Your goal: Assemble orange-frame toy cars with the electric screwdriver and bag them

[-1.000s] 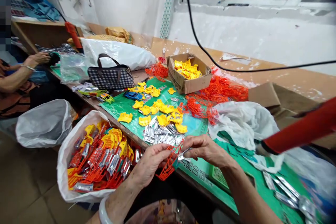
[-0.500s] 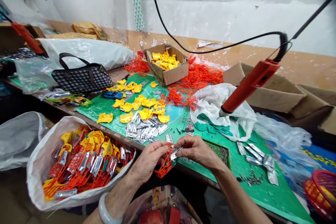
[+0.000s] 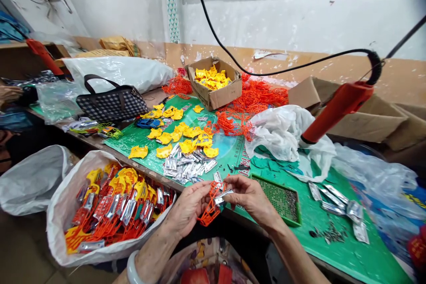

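My left hand (image 3: 188,207), a white bangle on its wrist, pinches an orange plastic lattice frame (image 3: 210,211) just beyond the table's front edge. My right hand (image 3: 250,199) has thumb and fingers closed on a small shiny silver plastic part (image 3: 223,196), which lies against the frame's right side. Whether the two pieces are joined cannot be seen. Close beyond my hands lies a pile of similar silver parts (image 3: 186,169), with yellow plastic shells (image 3: 191,132) behind it.
An orange electric screwdriver (image 3: 336,113) hangs at right above a white plastic bag (image 3: 276,131). A green tray (image 3: 297,217) of small screws stands right of my hands. A white sack (image 3: 56,230) holds assembled pieces at left. Another person's hand (image 3: 9,93) shows at the far left.
The view has turned slightly left, so the scene sits further right. My hands keep hold of the frame and silver part. The other person's hand has come into view.
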